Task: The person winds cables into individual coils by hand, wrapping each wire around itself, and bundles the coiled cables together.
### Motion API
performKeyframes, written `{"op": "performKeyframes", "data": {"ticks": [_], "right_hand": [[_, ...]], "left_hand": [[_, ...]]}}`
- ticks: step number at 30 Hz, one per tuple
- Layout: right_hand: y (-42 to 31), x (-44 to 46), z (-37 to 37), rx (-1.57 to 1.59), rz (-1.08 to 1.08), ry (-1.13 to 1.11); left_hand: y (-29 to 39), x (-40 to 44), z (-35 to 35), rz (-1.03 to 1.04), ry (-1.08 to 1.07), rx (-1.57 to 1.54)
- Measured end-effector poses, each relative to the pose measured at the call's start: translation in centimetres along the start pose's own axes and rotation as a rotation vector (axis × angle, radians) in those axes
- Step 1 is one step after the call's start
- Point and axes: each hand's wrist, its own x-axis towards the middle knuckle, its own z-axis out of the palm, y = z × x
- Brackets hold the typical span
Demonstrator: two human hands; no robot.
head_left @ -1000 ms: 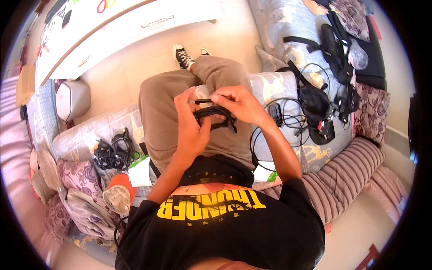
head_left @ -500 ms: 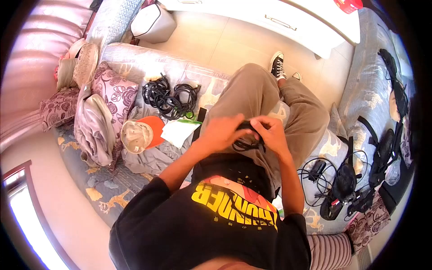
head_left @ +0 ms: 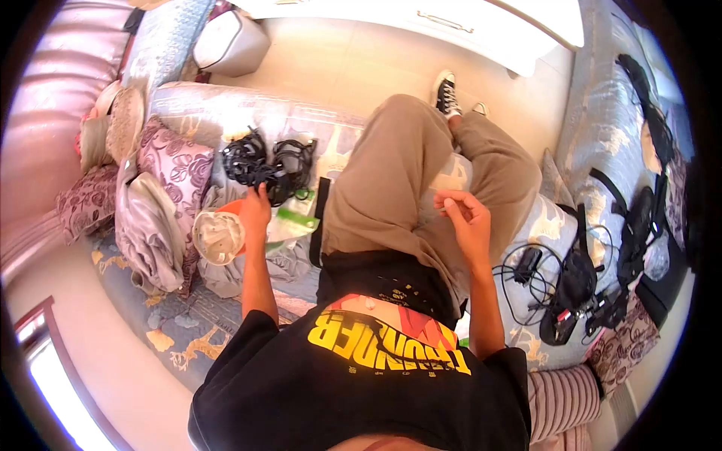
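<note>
My left hand (head_left: 256,216) reaches over to the black cables, its fingers closed on a coiled black cable (head_left: 263,174) at the near side of the pile. Two more cable bundles are there, one coil (head_left: 293,159) on the right and a tangled one (head_left: 242,154) on the left. Over my lap, my right hand (head_left: 468,218) is raised with loosely curled fingers and nothing visible in it. Beside my left forearm lies a cap (head_left: 218,237) with an orange brim, partly covered by the hand. A green and white plastic packet (head_left: 292,225) lies right of that hand.
Flowered pillows (head_left: 174,159) and grey cloth (head_left: 150,225) are on the left of the sofa. On the right lie a thin black cable (head_left: 519,289) and black straps with pouches (head_left: 575,289). A grey bin (head_left: 244,49) and a white drawer cabinet (head_left: 421,19) stand ahead.
My hands have parted. The left one has carried the black cable from my lap to the pile on the left; the right one stays over my lap, now without it.
</note>
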Motion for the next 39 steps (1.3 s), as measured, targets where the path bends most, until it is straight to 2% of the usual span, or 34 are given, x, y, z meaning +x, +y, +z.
{"op": "performKeyframes", "data": {"ticks": [2,4,7,9,11,12,14,15,18,20,21,23,25,27,28,29,32,33,36,39], "right_hand": [[0.6,-1.6,-1.7,-0.032,-0.030,0.069],[0.9,-3.9,-3.2,-0.085,-0.062,0.166],[0.7,-7.2,-4.4,-0.100,-0.074,0.307],[0.7,-9.3,-5.9,-0.176,-0.066,0.396],[0.7,-11.2,-7.3,-0.280,-0.068,0.464],[0.8,-12.3,-8.4,-0.392,-0.104,0.558],[1.7,-14.1,-10.9,-0.616,-0.178,0.717],[2.8,-15.3,-13.1,-0.714,-0.070,0.789],[3.9,-18.8,-17.1,-1.182,0.043,0.993],[7.1,-21.2,-19.7,-1.172,0.107,0.804],[8.1,-21.9,-20.3,-1.163,0.135,0.711],[8.0,-22.3,-18.7,-1.065,0.105,0.601],[5.9,-22.1,-15.9,-1.013,0.127,0.581],[7.2,-22.3,-15.3,-1.045,0.224,0.651],[8.1,-22.2,-15.2,-1.061,0.272,0.684],[9.2,-22.3,-15.4,-1.072,0.185,0.826],[9.4,-23.7,-16.2,-1.020,0.231,0.729],[8.8,-24.5,-15.8,-1.008,0.163,0.747],[3.0,-25.8,-15.8,-1.023,-0.047,0.821],[-2.3,-28.4,-16.1,-1.087,-0.210,0.924]], "left_hand": [[2.1,-0.7,-1.2,-0.068,0.048,0.100],[3.3,-1.4,-2.4,-0.021,0.142,0.054],[3.1,-0.7,-4.9,-0.065,-0.134,0.456],[3.9,1.3,-7.6,-0.090,-0.423,0.441],[5.7,0.9,-9.8,-0.043,-0.225,0.415],[8.2,-0.1,-11.2,0.052,-0.102,0.359],[13.9,-1.5,-13.5,0.191,-0.033,0.130],[16.5,-2.3,-13.5,0.313,-0.020,-0.024],[25.1,-6.3,-12.1,0.640,-0.033,-0.420],[29.9,-9.4,-10.4,0.881,-0.283,-0.469],[32.3,-12.0,-9.0,0.963,-0.297,-0.476],[35.8,-16.4,-6.7,1.318,-0.348,-0.514],[38.1,-20.5,-3.4,1.387,-0.646,-0.552],[39.0,-24.4,1.3,1.280,-1.005,-0.586],[39.5,-26.5,3.3,1.250,-1.090,-0.585],[39.6,-28.3,4.7,1.215,-1.180,-0.581],[39.6,-31.9,6.3,1.463,-0.953,-0.442],[39.8,-32.4,6.1,1.537,-0.914,-0.294],[39.5,-32.7,8.4,1.480,-0.948,-0.503],[40.6,-32.3,3.5,1.496,-0.797,-0.437]]}}
